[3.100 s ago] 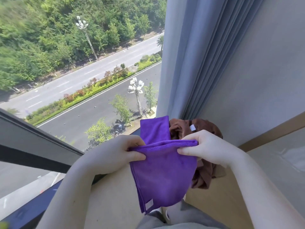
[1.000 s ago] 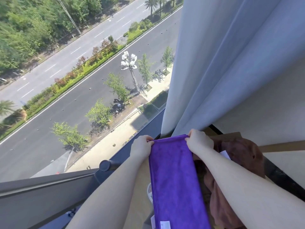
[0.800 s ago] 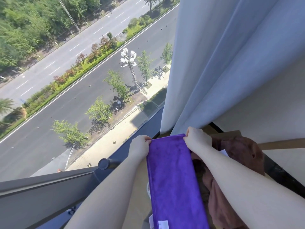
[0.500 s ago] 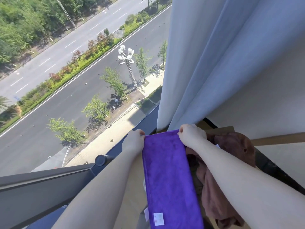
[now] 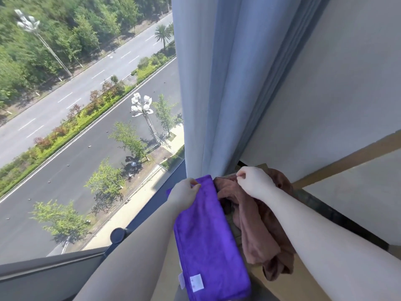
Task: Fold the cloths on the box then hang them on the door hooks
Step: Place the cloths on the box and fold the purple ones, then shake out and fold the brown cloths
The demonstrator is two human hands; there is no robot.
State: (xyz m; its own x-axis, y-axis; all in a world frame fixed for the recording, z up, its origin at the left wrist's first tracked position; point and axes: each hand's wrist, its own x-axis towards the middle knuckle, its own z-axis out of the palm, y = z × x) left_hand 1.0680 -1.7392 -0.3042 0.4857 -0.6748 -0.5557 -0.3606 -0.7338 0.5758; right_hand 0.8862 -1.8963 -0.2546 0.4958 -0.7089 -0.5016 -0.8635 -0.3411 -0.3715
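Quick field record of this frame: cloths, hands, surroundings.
purple cloth: folded into a long strip, lying flat on the box
brown cloth: crumpled, unfolded, right of the purple one
left hand: pinches purple cloth's far end
right hand: fingers curled over brown cloth's far edge; grip unclear
curtain: hangs behind both cloths
door hooks: not visible

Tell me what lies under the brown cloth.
The brown cloth lies crumpled on the tan box, whose bare top shows only at its near edge. Anything beneath the cloth itself is covered and cannot be seen.

Purple cloth (image 5: 208, 233), white label (image 5: 196, 283); brown cloth (image 5: 258, 231); pale blue-grey curtain (image 5: 217, 83); tan box (image 5: 303, 285).
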